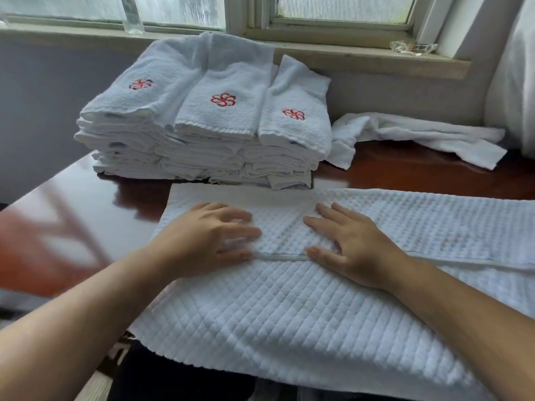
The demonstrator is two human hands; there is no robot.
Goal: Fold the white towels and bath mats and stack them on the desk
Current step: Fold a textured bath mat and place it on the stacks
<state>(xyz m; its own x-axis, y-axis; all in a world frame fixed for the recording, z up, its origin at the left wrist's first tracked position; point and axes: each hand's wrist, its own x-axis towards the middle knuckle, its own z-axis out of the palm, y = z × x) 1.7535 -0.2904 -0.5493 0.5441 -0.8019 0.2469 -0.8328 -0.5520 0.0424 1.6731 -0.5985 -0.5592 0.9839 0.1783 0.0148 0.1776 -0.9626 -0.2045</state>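
– Two hands, head view: how do they lie?
– Left hand and right hand both flat, fingers straight, pressing the white bath mat. Left is blurred.
– Mat where?
– On the desk, near edge draping off, just in front of the stack of folded towels. Loose towel lies right of the stack.

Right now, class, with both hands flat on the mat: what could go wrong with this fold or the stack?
1. The bath mat overhangs the near edge of the desk. On that glossy top it may slide off once the left hand and right hand lift.
2. The stack of folded towels stands close behind with uneven layers, so pushing the mat forward could nudge it askew.
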